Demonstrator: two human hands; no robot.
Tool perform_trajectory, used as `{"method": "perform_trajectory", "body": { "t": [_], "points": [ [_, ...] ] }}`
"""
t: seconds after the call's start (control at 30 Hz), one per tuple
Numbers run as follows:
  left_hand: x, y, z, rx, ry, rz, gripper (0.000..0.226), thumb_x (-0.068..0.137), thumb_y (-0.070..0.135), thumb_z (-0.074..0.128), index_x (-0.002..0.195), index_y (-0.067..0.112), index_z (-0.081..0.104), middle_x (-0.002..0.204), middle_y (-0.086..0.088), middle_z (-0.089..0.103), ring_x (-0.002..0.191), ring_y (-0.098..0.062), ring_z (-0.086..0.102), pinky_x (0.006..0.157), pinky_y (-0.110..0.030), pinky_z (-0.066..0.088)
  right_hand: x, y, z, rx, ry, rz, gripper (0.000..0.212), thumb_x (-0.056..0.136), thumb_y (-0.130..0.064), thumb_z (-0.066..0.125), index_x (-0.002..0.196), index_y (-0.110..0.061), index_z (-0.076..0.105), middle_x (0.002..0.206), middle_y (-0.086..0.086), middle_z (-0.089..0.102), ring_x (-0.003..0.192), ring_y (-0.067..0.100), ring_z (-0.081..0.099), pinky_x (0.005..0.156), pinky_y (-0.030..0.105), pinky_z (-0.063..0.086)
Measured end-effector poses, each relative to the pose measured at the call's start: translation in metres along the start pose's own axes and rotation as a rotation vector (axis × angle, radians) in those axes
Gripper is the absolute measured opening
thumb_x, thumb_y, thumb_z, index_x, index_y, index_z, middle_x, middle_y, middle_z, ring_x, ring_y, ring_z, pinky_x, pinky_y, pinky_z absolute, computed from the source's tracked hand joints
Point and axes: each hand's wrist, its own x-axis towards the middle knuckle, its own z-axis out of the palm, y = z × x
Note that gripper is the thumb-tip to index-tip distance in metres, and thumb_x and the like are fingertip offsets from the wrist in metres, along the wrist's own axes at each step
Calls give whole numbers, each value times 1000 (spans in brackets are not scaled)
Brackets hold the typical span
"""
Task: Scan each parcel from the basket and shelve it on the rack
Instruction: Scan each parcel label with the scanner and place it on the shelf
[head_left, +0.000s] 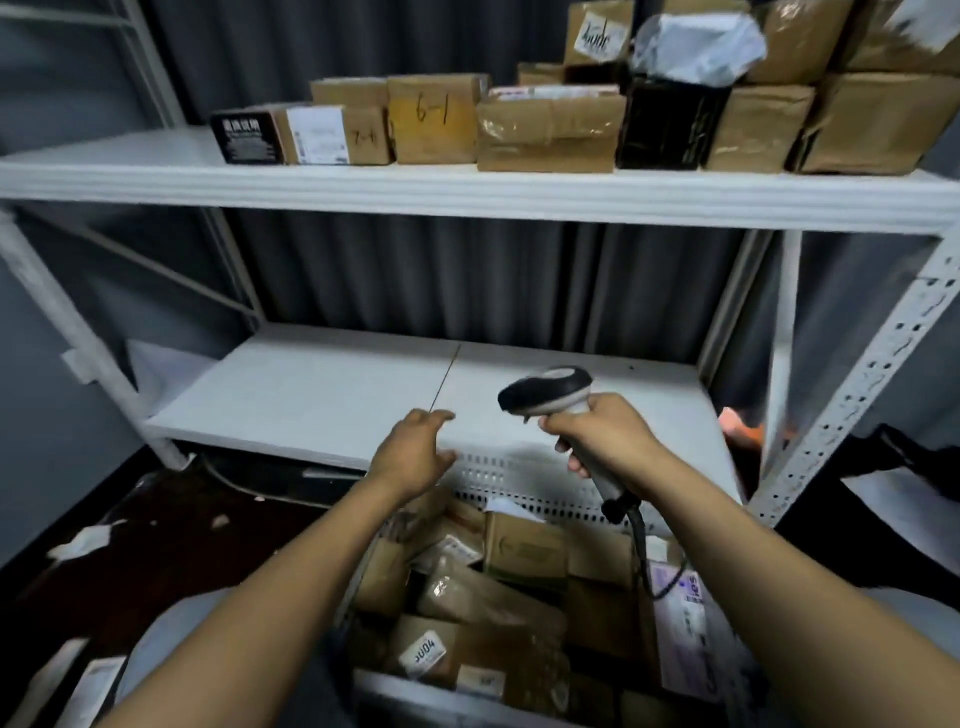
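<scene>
My right hand (605, 434) grips the handle of a grey and black barcode scanner (550, 389), its head pointing left over the lower shelf (322, 395) of the white rack. My left hand (413, 452) hovers with relaxed fingers and holds nothing, just above the far rim of the white perforated basket (519, 480). The basket sits below my arms and is full of brown cardboard parcels (483, 597), several with white labels. The upper shelf (467, 200) carries a row of brown and black parcels (550, 132), some marked by hand.
The scanner's dark cable (641, 540) hangs down over the basket's right side. A perforated white rack post (852, 389) rises at the right. Dark floor at the left holds scraps of paper (83, 540). A grey curtain hangs behind the rack.
</scene>
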Motion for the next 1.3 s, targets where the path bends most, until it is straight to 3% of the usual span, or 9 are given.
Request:
{"method": "perform_trajectory", "body": {
  "t": [0.2, 0.33, 0.43, 0.53, 0.67, 0.87, 1.03, 1.2, 1.3],
  "points": [
    [1, -62, 70, -87, -178, -89, 65, 83, 29, 73, 141, 18, 45, 138, -11, 48, 126, -27, 47, 103, -28, 37, 27, 47, 39, -141, -10, 119, 9, 81, -12, 66, 74, -6, 64, 60, 6, 62, 49, 21, 58, 45, 26, 46],
    [16, -91, 106, -120, -255, -28, 71, 77, 26, 80, 139, 13, 50, 142, -9, 49, 133, -27, 43, 107, -27, 32, 45, 72, 51, -210, -40, 180, 23, 85, -14, 66, 63, -12, 59, 49, -1, 57, 46, 16, 55, 48, 26, 43],
    [27, -110, 131, -116, -309, 6, 85, 76, 34, 80, 148, 14, 38, 153, -9, 36, 141, -27, 33, 114, -31, 25, 56, 87, 58, -212, -41, 242, 23, 86, -15, 67, 64, -13, 59, 50, -1, 57, 42, 9, 54, 43, 20, 40],
    [34, -118, 144, -107, -313, 10, 99, 71, 33, 83, 151, 16, 28, 155, -10, 30, 143, -29, 28, 116, -41, 26, 63, 97, 62, -220, -18, 267, 24, 86, -16, 68, 64, -13, 58, 52, 0, 57, 45, 9, 53, 41, 16, 37],
    [40, -122, 155, -120, -349, 15, 105, 69, 27, 85, 153, 13, 23, 156, -9, 30, 142, -26, 29, 114, -32, 25, 62, 103, 64, -214, -20, 287, 27, 87, -11, 65, 62, -11, 56, 50, 1, 55, 33, -1, 47, 35, 12, 34],
    [41, -120, 151, -207, -258, -48, 107, 62, 33, 88, 151, 20, 29, 150, -7, 37, 137, -25, 38, 110, -38, 37, 55, 106, 58, -147, -14, 275, 26, 86, -10, 64, 61, -10, 58, 47, 2, 58, 41, 12, 55, 45, 21, 43],
    [43, -93, 116, -388, -86, -135, 103, 69, 24, 86, 152, 26, 25, 145, -5, 38, 131, -23, 42, 101, -28, 39, 47, 101, 51, 25, 72, 238, 25, 87, -11, 66, 63, -5, 59, 57, 12, 60, 53, 25, 57, 56, 35, 46],
    [28, -53, 71, -750, 18, -221, 92, 72, 30, 83, 146, 41, 28, 135, 8, 41, 122, -17, 50, 97, -44, 51, 36, 92, 45, 288, 164, 242, 17, 86, -15, 69, 86, 3, 67, 81, 27, 67, 74, 37, 66, 70, 47, 53],
    [8, -31, 58, -984, 67, -299, 78, 79, 28, 77, 143, 37, 33, 125, 3, 55, 113, -19, 58, 99, -48, 48, 33, 87, 39, 421, 176, 264, 12, 87, -17, 70, 92, -6, 71, 76, 10, 72, 72, 26, 66, 64, 36, 50]
  ]
}}
